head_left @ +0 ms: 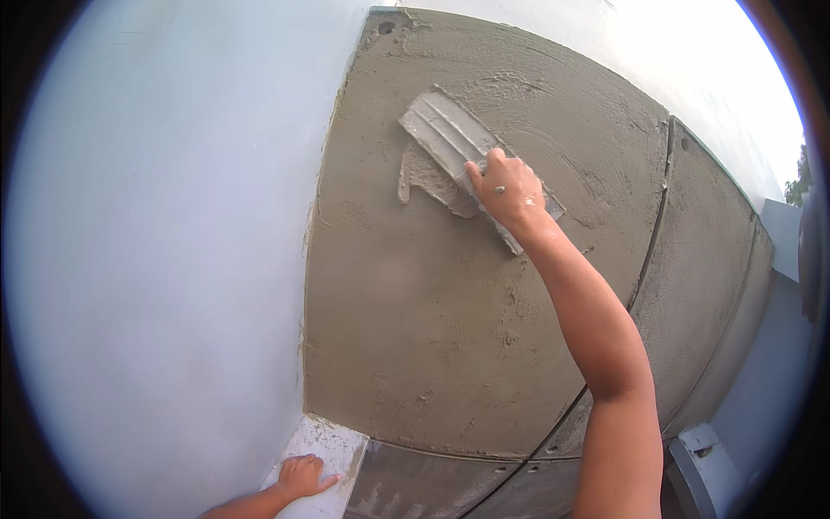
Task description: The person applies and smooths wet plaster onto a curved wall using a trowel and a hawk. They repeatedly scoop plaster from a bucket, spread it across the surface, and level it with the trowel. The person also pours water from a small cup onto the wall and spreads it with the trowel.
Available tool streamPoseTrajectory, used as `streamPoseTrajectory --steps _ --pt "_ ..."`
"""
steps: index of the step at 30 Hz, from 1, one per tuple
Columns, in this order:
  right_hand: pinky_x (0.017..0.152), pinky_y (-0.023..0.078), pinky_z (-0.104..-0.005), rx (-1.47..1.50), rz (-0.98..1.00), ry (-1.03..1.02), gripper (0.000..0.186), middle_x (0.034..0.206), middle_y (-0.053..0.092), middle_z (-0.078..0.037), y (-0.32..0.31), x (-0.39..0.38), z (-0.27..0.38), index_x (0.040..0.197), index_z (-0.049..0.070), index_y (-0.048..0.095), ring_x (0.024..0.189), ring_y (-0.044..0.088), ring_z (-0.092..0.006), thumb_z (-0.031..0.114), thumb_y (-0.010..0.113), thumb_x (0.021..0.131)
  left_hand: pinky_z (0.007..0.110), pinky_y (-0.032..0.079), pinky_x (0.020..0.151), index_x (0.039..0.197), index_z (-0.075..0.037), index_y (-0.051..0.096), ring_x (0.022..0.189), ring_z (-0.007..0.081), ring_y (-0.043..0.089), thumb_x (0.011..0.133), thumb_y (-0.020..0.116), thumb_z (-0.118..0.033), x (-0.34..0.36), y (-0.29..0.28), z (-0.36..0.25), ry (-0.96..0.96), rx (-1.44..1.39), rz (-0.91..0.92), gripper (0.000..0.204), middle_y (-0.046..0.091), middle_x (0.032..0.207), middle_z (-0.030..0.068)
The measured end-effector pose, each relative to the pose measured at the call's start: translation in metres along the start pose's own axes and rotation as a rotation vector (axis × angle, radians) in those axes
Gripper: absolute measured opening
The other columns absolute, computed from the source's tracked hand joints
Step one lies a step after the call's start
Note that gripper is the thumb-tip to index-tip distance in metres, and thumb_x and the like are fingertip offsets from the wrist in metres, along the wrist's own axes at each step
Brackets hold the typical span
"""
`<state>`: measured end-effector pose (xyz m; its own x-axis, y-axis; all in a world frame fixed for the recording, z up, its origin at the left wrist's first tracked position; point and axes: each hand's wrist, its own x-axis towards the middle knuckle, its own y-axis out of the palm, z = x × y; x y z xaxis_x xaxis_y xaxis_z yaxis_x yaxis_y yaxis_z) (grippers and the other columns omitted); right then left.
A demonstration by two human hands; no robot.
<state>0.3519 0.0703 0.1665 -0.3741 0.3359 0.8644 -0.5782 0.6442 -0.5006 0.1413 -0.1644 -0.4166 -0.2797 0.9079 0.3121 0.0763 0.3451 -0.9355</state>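
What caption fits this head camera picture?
Right hand presses a trowel on wet grey plaster; left hand rests below.

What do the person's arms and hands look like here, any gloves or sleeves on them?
Both are bare: no gloves and no sleeves show on either forearm. The right hand carries small grey specks of wet mortar on its back and knuckles, and no watch or ring shows. The left hand is bare too, with only a short stretch of its forearm in view at the lower edge.

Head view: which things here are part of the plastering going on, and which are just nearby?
In use:
right hand
plastering float
wet grey plaster
left hand, resting on the white ledge

Just nearby:
white painted wall
white bracket, lower right
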Motion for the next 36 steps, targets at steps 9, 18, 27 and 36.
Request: streamPoseTrajectory --steps 9,18,27,36 --pt "0.08 0.056 -0.0519 0.242 -0.283 0.312 0.04 0.087 0.07 -0.023 -0.111 0.015 -0.089 0.095 -0.006 0.058 0.084 0.07 -0.0416 0.034 0.059 0.099 0.049 0.055 0.078 0.094 -0.004 0.074 0.089 0.0344 0.071 0.092 0.053 -0.065 0.005 -0.009 -0.005 -0.04 -0.069 0.058 0.064 0.071 0.094 0.0163" --pt "0.075 0.05 -0.0552 0.056 0.275 -0.158 0.039 0.082 0.064 -0.032 0.011 -0.072 0.029 0.099 -0.004 0.046 0.083 0.065 -0.0496 0.033 0.06 0.098 0.05 0.053 0.085 0.099 -0.003 0.073 0.095 0.0351 0.07 0.094 0.053 -0.061 0.002 -0.005 -0.004 -0.065 -0.114 0.033 0.062 0.071 0.099 0.0171" --pt "0.079 0.056 -0.0558 -0.028 -0.105 0.044 0.041 0.092 0.068 -0.034 0.008 -0.007 0.017 0.103 -0.005 0.051 0.09 0.068 -0.0517 0.036 0.054 0.1 0.049 0.053 0.087 0.102 -0.004 0.074 0.098 0.0344 0.07 0.094 0.052 -0.061 0.003 -0.005 -0.007 -0.071 -0.105 0.065 0.061 0.072 0.102 0.0166" --pt "0.062 0.056 -0.0478 0.153 -0.577 0.265 0.036 0.085 0.067 -0.025 -0.081 0.044 -0.068 0.1 -0.008 0.051 0.069 0.069 -0.0368 0.027 0.058 0.1 0.049 0.053 0.091 0.106 -0.004 0.073 0.103 0.0347 0.069 0.096 0.049 -0.061 0.006 -0.007 -0.005 -0.083 -0.134 0.148 0.062 0.072 0.106 0.0167"
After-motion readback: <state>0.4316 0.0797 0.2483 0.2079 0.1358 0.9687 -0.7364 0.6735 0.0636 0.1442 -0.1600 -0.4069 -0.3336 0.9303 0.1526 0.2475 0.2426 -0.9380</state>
